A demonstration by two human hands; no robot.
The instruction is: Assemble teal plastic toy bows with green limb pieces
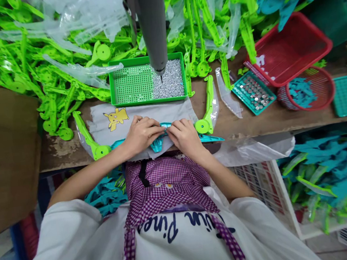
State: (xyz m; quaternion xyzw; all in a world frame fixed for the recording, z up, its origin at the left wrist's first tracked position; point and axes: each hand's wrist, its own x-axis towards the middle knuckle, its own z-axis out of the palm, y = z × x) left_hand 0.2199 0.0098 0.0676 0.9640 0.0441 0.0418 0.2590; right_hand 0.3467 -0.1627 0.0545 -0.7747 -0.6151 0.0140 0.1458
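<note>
My left hand and my right hand meet on a teal plastic part lying on a grey cloth with a yellow cartoon print, at the bench's front edge. Both hands have their fingers curled and pinched onto the part. A grey powered screwdriver hangs just beyond my hands, its tip over a green tray with small silver screws heaped in its right half. Bright green plastic parts lie on either side of the cloth.
A big heap of green plastic parts and clear bags fills the back of the bench. To the right sit a teal tray of round metal pieces, red baskets and a bin of teal parts.
</note>
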